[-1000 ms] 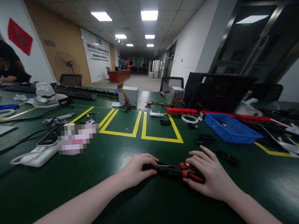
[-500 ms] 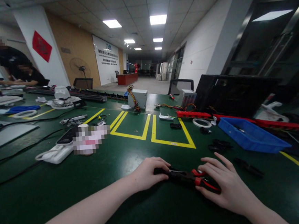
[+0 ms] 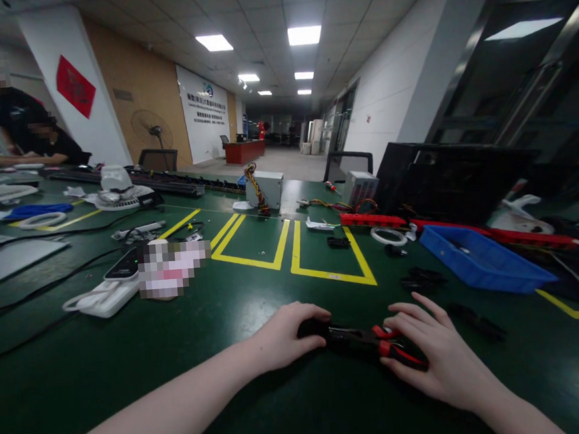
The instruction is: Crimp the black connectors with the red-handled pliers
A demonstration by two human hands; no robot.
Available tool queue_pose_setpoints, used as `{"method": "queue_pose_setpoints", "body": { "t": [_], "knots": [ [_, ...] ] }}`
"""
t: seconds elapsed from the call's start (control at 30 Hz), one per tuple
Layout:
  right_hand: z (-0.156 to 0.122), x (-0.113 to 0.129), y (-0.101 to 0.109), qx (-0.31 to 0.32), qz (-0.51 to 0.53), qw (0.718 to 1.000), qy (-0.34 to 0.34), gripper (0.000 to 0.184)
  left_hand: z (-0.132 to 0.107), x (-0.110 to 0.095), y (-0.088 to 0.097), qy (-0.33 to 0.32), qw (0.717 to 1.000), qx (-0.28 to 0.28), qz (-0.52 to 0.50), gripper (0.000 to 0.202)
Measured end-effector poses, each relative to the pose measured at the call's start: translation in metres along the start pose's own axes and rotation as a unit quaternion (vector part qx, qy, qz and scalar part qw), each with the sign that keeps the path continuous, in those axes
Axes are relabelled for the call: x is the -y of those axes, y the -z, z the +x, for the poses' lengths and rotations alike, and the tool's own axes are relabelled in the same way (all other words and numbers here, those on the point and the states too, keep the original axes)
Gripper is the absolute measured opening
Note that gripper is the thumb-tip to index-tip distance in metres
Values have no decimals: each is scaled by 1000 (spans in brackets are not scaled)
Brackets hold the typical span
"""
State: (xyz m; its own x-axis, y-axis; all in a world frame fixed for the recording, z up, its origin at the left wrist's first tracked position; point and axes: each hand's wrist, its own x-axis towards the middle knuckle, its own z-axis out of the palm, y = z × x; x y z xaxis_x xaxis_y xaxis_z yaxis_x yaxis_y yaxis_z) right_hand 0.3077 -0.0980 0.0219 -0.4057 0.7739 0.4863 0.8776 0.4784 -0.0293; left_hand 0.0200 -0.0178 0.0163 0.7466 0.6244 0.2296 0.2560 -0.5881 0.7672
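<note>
Green bench, near edge: pliers lie flat. Left hand curls closed over a dark piece, perhaps a connector, at their tip; right hand rests spread on the red handles.

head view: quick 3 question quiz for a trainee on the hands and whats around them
1. True or false: the right hand lies with fingers spread over the red handles of the pliers.
2. Pick one: the blue bin stands A) beyond the right hand, further to the right, B) at the table's left edge, C) between the two hands.
3. Fill in: the left hand and the pliers rest on a ___ table marked with yellow lines.

Key: 1 true; 2 A; 3 green.
</note>
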Motion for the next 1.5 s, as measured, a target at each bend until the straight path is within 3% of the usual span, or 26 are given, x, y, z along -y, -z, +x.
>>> {"method": "queue_pose_setpoints", "body": {
  "t": [0.27,0.4,0.6,0.8,1.03,1.27,1.5],
  "knots": [
    [2,-5,3,42,-22,998,45,33,1,2,-2,-27,999,-6,36,35],
    [1,-2,0,7,-23,1000,21,33,2,5,-3,-46,997,-6,69,32],
    [0,-8,1,29,-21,998,43,32,1,8,-4,-24,998,7,57,18],
    [0,-12,4,24,-23,999,39,33,1,5,-4,-30,998,5,47,18],
    [-4,-21,-2,12,-25,998,57,39,1,4,-3,-32,998,1,45,35],
    [-2,-21,2,17,-54,996,69,39,-1,2,-3,-33,998,8,58,20],
    [-3,-21,3,23,-61,995,69,41,-1,0,-3,-13,999,0,41,32]
  ]
}}
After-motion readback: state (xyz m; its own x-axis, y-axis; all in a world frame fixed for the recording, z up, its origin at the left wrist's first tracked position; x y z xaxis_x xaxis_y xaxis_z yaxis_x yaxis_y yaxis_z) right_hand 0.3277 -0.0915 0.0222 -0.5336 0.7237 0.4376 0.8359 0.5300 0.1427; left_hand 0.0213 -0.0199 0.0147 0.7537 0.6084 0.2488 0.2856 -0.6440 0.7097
